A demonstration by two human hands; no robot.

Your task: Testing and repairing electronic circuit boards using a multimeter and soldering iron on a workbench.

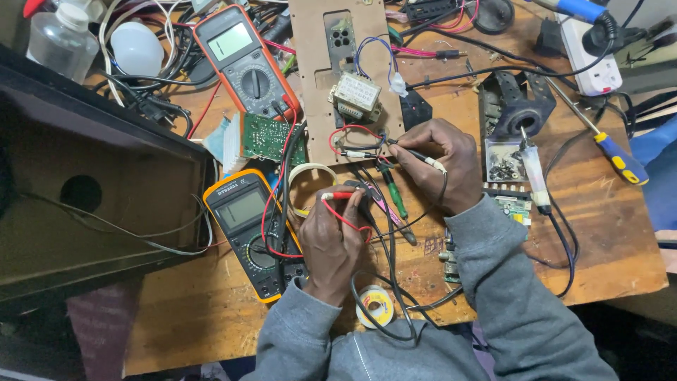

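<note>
Probes are meeting the wires: your left hand [330, 236] is pinching the red probe [338, 195], your right hand [441, 161] is gripping the black probe [416, 153], so the yellow meter [247, 229] is facing you.

The left hand [331, 236] is covering most of the red probe [337, 195], and its tip is staying out of sight. The dark speaker box [92, 176] is running off the left edge, while the small parts in the clear tray [502, 161] are looking too tiny to identify.
</note>
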